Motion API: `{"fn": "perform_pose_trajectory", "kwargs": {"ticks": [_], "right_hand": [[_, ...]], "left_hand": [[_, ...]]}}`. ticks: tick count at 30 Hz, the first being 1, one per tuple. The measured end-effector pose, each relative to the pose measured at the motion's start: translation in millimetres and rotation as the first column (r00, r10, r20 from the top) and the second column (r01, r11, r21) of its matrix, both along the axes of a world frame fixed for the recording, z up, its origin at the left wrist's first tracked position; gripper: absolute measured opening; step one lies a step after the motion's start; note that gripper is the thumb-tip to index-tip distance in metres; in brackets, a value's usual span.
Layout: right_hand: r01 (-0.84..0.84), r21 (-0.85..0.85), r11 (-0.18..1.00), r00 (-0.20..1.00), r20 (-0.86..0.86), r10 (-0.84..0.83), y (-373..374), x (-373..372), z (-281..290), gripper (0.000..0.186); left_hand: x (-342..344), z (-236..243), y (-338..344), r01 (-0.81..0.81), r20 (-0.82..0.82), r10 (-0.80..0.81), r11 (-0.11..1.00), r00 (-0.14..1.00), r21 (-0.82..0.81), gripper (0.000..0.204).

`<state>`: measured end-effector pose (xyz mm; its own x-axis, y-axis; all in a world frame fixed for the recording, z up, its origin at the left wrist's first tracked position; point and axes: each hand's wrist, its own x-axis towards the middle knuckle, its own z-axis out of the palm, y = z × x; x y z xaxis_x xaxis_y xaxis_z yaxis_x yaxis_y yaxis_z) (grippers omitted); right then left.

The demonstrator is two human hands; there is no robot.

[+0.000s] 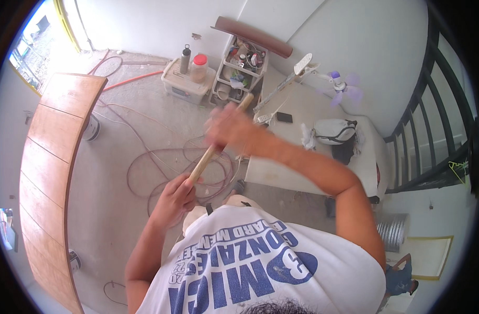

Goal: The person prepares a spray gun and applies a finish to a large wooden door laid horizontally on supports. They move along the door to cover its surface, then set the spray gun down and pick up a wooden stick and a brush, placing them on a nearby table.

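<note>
A pale wooden stick (203,165) slants in front of my body, its far end up and to the right. My left hand (176,199) is closed round the near end, close to my lap. Farther up, my right hand (228,126) wraps across the stick, which shows on both sides of it. Motion blurs the right fingers, so I cannot tell whether anything else is between them and the wood.
A long wooden panel (48,152) stands along the left. Hoses and cords (145,152) loop over the floor. Ahead are a lidded storage box (182,86) and cluttered drawers (244,57). At right, a pale surface holds a phone (284,118), bag (334,131) and fan (337,86); another person (399,278) is behind.
</note>
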<state>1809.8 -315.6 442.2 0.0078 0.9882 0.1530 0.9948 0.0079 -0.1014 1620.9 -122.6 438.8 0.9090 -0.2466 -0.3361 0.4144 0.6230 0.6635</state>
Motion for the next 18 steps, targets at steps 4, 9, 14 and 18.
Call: {"fn": "perform_pose_trajectory", "kwargs": {"ticks": [4, 9, 14, 18], "right_hand": [[0.296, -0.228, 0.928, 0.952, 0.147, -0.268, -8.6, 29.0, 51.4, 0.021], [0.174, -0.077, 0.982, 0.983, 0.066, -0.169, -7.8, 13.2, 2.3, 0.020], [0.279, 0.193, 0.941, 0.936, 0.166, -0.312, -31.9, 49.9, 13.8, 0.029], [0.090, 0.312, 0.946, 0.961, 0.220, -0.164, -7.7, 12.8, 14.7, 0.033]], "left_hand": [[-2.0, 2.9, -0.8, 0.023, -0.019, -0.023, 1.000, 1.000, 0.000, 0.031], [10.4, 4.2, -12.7, -0.109, 0.243, -0.067, 0.759, 0.968, 0.642, 0.028], [2.0, 16.5, -10.9, -0.197, 0.261, -0.124, 0.381, 0.957, 0.903, 0.028], [10.7, 1.7, -24.6, -0.184, 0.199, 0.062, 0.707, 0.978, 0.683, 0.028]]}}
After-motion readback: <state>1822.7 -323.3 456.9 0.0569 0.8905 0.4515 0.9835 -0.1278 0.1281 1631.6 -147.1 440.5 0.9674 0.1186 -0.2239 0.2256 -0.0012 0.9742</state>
